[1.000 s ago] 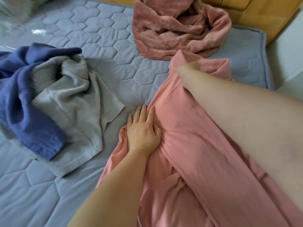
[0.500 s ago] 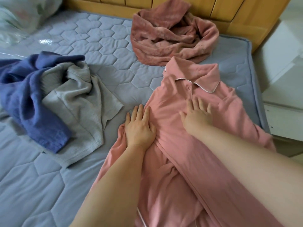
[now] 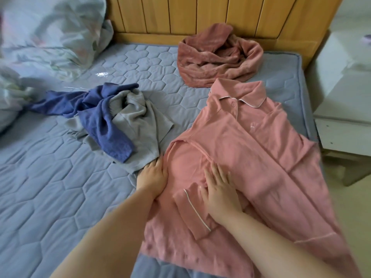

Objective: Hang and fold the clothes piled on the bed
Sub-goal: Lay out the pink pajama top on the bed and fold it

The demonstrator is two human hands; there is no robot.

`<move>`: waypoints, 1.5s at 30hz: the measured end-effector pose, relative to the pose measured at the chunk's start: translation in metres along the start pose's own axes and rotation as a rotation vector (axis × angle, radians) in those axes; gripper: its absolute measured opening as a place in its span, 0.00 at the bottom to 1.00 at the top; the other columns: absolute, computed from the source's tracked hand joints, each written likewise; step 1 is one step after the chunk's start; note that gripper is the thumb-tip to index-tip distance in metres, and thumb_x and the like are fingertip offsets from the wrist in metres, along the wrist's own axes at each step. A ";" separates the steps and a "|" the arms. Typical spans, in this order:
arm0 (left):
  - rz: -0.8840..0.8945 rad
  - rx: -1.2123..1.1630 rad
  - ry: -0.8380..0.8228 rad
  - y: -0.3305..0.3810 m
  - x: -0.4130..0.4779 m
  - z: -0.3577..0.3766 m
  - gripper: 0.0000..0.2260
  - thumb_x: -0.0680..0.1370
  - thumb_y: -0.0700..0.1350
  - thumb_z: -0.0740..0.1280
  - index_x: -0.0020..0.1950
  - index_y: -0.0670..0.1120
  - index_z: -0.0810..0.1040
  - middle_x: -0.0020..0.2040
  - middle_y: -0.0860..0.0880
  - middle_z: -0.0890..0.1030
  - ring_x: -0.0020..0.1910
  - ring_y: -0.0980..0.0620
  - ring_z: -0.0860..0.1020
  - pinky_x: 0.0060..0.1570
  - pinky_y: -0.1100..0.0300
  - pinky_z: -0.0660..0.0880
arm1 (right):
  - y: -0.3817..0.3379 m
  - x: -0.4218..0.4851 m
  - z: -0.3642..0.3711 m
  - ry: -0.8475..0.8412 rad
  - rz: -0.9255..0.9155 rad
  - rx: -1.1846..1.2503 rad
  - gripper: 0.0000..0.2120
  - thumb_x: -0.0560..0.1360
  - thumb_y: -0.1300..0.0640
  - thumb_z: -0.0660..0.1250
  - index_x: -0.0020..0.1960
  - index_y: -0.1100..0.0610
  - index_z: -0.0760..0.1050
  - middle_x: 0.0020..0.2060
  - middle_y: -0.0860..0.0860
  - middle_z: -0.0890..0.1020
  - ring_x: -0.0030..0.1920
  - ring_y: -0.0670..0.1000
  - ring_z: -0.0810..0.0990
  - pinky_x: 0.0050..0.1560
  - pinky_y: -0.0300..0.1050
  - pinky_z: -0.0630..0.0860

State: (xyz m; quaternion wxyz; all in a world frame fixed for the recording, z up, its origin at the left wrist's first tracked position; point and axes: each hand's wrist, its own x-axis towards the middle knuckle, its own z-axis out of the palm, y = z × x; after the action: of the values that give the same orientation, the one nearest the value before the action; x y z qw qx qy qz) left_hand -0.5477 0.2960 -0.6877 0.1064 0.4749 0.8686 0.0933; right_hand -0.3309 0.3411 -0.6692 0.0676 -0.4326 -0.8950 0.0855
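We had the pink shirt [image 3: 251, 141] spread on the quilted blue bed [image 3: 50, 177] by the wooden headboard [image 3: 200, 15], left hand [image 3: 153, 174] and right hand [image 3: 218, 187] both flat on it, gripping nothing.

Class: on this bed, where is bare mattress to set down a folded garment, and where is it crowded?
Bare quilted blue mattress lies near-left, below the tangled blue and grey clothes, and in a strip between them and the crumpled dusty-pink fleece. Crowded: the right side, where the pink collared pyjama top spreads to the edge, both hands on it.
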 end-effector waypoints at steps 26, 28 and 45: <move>0.043 -0.191 -0.063 0.070 -0.127 -0.040 0.21 0.78 0.44 0.59 0.72 0.47 0.66 0.68 0.47 0.72 0.67 0.45 0.69 0.64 0.52 0.68 | 0.010 -0.142 -0.020 -0.191 -0.127 0.123 0.29 0.71 0.48 0.52 0.65 0.60 0.74 0.64 0.54 0.77 0.65 0.53 0.75 0.64 0.48 0.72; -0.077 -0.344 -0.118 0.088 -0.121 -0.030 0.21 0.78 0.47 0.59 0.72 0.46 0.66 0.64 0.45 0.75 0.63 0.43 0.72 0.61 0.50 0.71 | 0.015 -0.148 -0.022 -0.222 -0.070 0.149 0.27 0.69 0.47 0.54 0.59 0.59 0.79 0.57 0.51 0.82 0.55 0.49 0.82 0.53 0.43 0.79; -0.165 -0.181 -0.194 0.083 -0.104 -0.044 0.14 0.76 0.51 0.64 0.59 0.47 0.72 0.52 0.48 0.78 0.49 0.47 0.77 0.46 0.54 0.78 | 0.005 -0.103 -0.026 0.039 -0.132 -0.051 0.20 0.53 0.58 0.74 0.44 0.50 0.79 0.43 0.49 0.79 0.45 0.53 0.77 0.47 0.49 0.68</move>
State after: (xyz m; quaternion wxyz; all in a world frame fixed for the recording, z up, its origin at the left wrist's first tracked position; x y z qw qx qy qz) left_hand -0.4382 0.2491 -0.6141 0.2396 0.3971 0.8784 0.1155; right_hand -0.2589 0.2660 -0.6501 0.0796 -0.3759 -0.9219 0.0496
